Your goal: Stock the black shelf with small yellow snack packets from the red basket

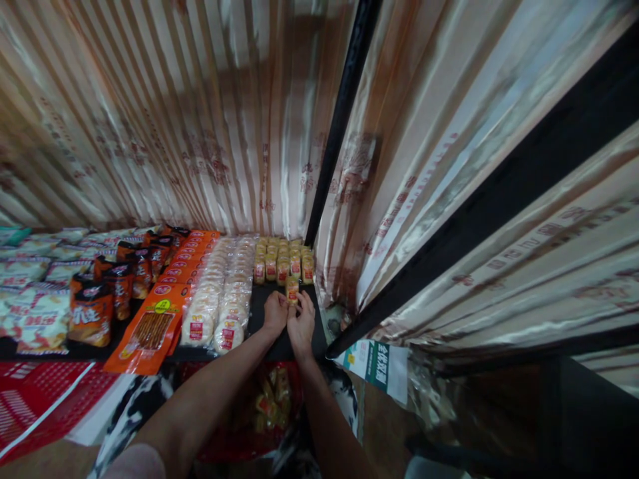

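Observation:
Both of my hands meet over the right end of a dark shelf (257, 309). Between them is a small yellow snack packet (292, 289) with a red label, held upright. My left hand (277, 311) pinches its lower left side. My right hand (302, 323) has its fingers closed on the lower right side. Just beyond stand rows of matching yellow packets (282, 269), packed close together against the curtain. To the left lie two long rows of clear-wrapped round white crackers (200, 326) with red labels.
Farther left are orange stick-snack bags (152, 326), orange-and-black bags (90, 313) and white bags (42, 309). Below the shelf, a red basket (237, 446) holds more yellow packets; another red basket (30, 406) is at left. Black poles (344, 120) and a pleated curtain (224, 120) border the shelf.

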Available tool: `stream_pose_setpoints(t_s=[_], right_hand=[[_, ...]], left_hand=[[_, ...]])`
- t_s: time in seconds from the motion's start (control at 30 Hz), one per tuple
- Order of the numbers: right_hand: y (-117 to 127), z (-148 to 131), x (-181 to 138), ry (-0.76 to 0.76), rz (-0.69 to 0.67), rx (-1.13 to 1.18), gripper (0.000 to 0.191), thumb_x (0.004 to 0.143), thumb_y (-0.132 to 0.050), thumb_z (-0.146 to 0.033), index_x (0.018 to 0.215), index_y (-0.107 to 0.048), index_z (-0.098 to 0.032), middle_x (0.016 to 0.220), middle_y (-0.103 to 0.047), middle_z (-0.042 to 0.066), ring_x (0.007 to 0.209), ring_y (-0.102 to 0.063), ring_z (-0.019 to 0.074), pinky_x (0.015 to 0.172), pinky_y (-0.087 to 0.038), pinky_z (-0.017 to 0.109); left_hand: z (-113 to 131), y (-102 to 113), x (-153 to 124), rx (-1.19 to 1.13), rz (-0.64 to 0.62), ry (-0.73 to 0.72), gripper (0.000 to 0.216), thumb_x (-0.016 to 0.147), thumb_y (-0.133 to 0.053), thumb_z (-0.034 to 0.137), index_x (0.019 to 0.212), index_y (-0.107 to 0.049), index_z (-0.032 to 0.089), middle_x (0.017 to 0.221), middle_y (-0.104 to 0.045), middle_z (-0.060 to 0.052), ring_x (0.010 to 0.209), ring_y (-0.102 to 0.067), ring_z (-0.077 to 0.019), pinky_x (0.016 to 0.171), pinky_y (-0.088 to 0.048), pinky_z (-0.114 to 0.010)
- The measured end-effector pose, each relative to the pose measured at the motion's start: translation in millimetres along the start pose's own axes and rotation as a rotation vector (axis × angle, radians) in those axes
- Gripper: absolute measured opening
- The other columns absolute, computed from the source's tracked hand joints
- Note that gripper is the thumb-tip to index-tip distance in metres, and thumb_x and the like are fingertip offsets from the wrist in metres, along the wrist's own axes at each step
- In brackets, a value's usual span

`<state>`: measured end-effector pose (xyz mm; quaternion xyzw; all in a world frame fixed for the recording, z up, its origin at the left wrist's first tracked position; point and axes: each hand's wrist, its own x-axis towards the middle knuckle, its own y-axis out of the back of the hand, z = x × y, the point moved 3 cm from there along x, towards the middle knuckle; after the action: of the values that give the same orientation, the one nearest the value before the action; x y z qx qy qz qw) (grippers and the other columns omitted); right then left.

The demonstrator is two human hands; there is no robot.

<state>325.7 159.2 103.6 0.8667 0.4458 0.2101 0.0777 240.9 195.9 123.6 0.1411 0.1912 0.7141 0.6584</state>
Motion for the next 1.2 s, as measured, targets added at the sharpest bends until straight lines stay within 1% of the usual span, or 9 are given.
stream_pose_setpoints(t_s=[0.1,0.2,0.33,0.5,0.63,0.77,0.87,1.03,1.2], right_hand=[[3,0,-3,0.052,0.004,-0.076,0.038,0.074,-0.042,-0.016,0.107,-0.06,-0.018,0.121,-0.056,0.01,0.112,-0.048,0.0217,0.096,-0.041,0.042],[2,2,-1,0.09,-0.03,-0.095,0.043,0.073,-0.038,-0.012,0.11,-0.059,-0.017,0.119,-0.058,0.01,0.113,-0.049,0.021,0.099,-0.037,0.042],[-2,5,9,0.087,-0.062,-0.079,0.048,0.072,-0.036,-0.01,0.115,-0.057,-0.014,0.122,-0.057,0.011,0.115,-0.049,0.02,0.1,-0.037,0.04],[-3,5,15,0.09,-0.075,-0.075,0.048,0.074,-0.034,-0.013,0.115,-0.057,-0.012,0.12,-0.058,0.012,0.113,-0.051,0.02,0.099,-0.039,0.039],[-4,7,18,0.063,-0.07,-0.049,0.047,0.075,-0.034,-0.014,0.116,-0.057,-0.014,0.118,-0.06,0.011,0.11,-0.053,0.0197,0.097,-0.041,0.038],[-6,11,21,0.045,-0.057,-0.062,0.048,0.075,-0.036,-0.014,0.118,-0.057,-0.016,0.115,-0.061,0.01,0.108,-0.054,0.02,0.095,-0.042,0.038],[-8,13,21,0.099,-0.063,-0.083,0.051,0.073,-0.035,-0.011,0.119,-0.056,-0.016,0.118,-0.06,0.01,0.111,-0.052,0.0198,0.098,-0.041,0.04],[-10,12,19,0.157,-0.085,-0.12,0.054,0.073,-0.034,-0.008,0.122,-0.054,-0.017,0.123,-0.058,0.008,0.117,-0.047,0.0187,0.102,-0.038,0.041],[-11,11,19,0.199,-0.109,-0.145,0.051,0.078,-0.032,-0.011,0.125,-0.052,-0.016,0.126,-0.055,0.01,0.122,-0.043,0.0192,0.103,-0.036,0.042]], left_hand=[[0,-4,4,-0.012,0.019,-0.018,0.017,0.074,-0.049,0.003,0.066,-0.046,0.017,0.064,-0.05,0.004,0.065,-0.052,-0.0084,0.063,-0.04,-0.018],[2,-7,8,-0.051,0.017,-0.013,0.016,0.076,-0.047,0.003,0.069,-0.046,0.017,0.065,-0.051,0.004,0.063,-0.053,-0.0081,0.063,-0.041,-0.019],[4,-11,17,-0.055,0.025,-0.01,0.014,0.076,-0.049,0.005,0.069,-0.047,0.017,0.066,-0.052,0.003,0.064,-0.054,-0.0087,0.063,-0.041,-0.019],[4,-19,31,-0.037,0.022,-0.048,0.014,0.076,-0.048,0.004,0.069,-0.049,0.016,0.066,-0.053,0.003,0.063,-0.054,-0.0083,0.064,-0.041,-0.019],[6,-22,38,-0.018,0.024,-0.055,0.013,0.076,-0.049,0.005,0.069,-0.05,0.015,0.066,-0.054,0.002,0.063,-0.054,-0.0084,0.064,-0.041,-0.019],[15,-20,38,0.03,-0.009,-0.054,0.014,0.077,-0.048,0.004,0.069,-0.052,0.015,0.068,-0.056,0.001,0.063,-0.053,-0.0085,0.063,-0.04,-0.019],[21,-18,37,0.115,0.0,-0.076,0.013,0.078,-0.048,0.006,0.071,-0.055,0.015,0.074,-0.058,-0.002,0.07,-0.055,-0.0109,0.067,-0.041,-0.021],[24,-14,34,0.223,0.019,-0.099,0.013,0.08,-0.049,0.011,0.083,-0.061,0.016,0.096,-0.059,-0.008,0.083,-0.056,-0.015,0.075,-0.042,-0.025],[24,-12,29,0.176,-0.023,-0.148,0.02,0.081,-0.045,0.009,0.087,-0.063,0.015,0.093,-0.062,-0.007,0.088,-0.057,-0.0159,0.082,-0.042,-0.026]])
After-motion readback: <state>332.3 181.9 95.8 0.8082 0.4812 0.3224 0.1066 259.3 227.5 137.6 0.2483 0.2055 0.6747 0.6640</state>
